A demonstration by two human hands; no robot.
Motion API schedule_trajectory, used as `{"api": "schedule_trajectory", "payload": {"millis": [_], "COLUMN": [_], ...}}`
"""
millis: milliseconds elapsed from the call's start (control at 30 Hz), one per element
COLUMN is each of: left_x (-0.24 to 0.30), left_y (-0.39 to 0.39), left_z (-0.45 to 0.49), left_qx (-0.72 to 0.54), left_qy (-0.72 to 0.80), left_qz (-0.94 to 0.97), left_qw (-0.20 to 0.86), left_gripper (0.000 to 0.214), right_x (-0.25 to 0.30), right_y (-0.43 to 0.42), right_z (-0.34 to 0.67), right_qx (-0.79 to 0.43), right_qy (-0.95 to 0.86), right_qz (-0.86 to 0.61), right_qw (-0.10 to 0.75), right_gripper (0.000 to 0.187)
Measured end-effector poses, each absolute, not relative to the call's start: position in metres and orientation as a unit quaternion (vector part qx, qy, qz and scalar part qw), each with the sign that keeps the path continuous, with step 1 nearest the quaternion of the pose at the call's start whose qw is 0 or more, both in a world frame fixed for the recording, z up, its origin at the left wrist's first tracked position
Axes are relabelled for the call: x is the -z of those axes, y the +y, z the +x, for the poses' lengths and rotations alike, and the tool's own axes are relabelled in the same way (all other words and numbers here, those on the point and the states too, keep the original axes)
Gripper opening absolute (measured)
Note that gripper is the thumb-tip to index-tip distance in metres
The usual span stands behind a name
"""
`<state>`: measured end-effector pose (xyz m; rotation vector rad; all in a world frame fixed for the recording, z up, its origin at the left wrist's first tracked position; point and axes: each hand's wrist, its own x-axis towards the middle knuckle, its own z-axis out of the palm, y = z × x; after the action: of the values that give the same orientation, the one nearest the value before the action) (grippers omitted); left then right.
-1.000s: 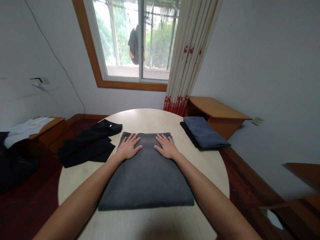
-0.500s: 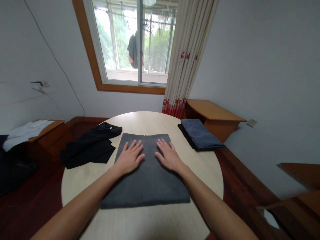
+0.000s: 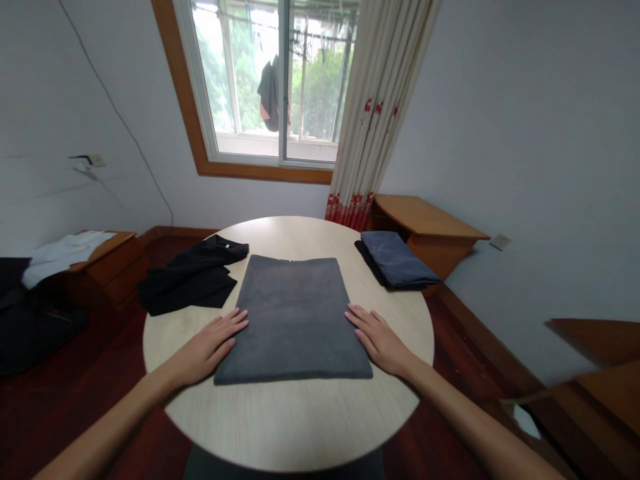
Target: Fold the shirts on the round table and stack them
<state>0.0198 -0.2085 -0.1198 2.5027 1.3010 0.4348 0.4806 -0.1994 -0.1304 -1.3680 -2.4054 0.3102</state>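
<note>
A dark grey folded garment (image 3: 297,320) lies flat on the round pale table (image 3: 295,423), its wider edge towards me. A small light tag shows at its far edge. My left hand (image 3: 213,347) rests at the garment's left side, fingers stretched out and fingertips on its edge. On the opposite side, my right hand (image 3: 383,339) lies with extended fingers touching the right edge. Neither hand grips anything.
A crumpled black shirt (image 3: 195,277) is at the table's far left. Folded blue-grey cloth (image 3: 397,259) lies over black cloth at the far right. Beyond stand a wooden desk (image 3: 430,217) and a curtain (image 3: 377,113); white cloth (image 3: 70,257) covers a low cabinet.
Both hands have slid apart and nearer to me, from the top of the grey garment to its left and right edges. The view has shifted slightly.
</note>
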Motion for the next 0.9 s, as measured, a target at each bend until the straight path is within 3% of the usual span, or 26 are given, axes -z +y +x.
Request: {"api": "schedule_trajectory", "payload": {"millis": [167, 467, 567, 733, 900], "left_x": [0.107, 0.093, 0.073, 0.048, 0.078], "left_y": [-0.225, -0.217, -0.197, -0.114, -0.074], "left_z": [0.008, 0.014, 0.014, 0.052, 0.074], "left_qx": [-0.108, -0.124, -0.204, -0.473, -0.506], "left_qy": [0.405, 0.387, 0.395, 0.502, 0.585], "left_qz": [0.895, 0.893, 0.856, 0.657, 0.511], "left_qw": [0.155, 0.194, 0.263, 0.305, 0.375], "left_gripper": [0.053, 0.041, 0.038, 0.048, 0.062], "right_x": [0.120, 0.098, 0.081, 0.069, 0.096], "right_y": [-0.219, -0.216, -0.191, -0.097, -0.059], "right_z": [0.493, 0.484, 0.487, 0.463, 0.437], "right_qx": [-0.130, -0.185, -0.246, -0.324, -0.327], "right_qy": [-0.888, -0.872, -0.829, -0.661, -0.594], "right_qz": [-0.399, -0.388, -0.401, -0.494, -0.586], "right_qw": [0.186, 0.233, 0.302, 0.463, 0.444], "right_gripper": [0.053, 0.032, 0.028, 0.034, 0.045]}}
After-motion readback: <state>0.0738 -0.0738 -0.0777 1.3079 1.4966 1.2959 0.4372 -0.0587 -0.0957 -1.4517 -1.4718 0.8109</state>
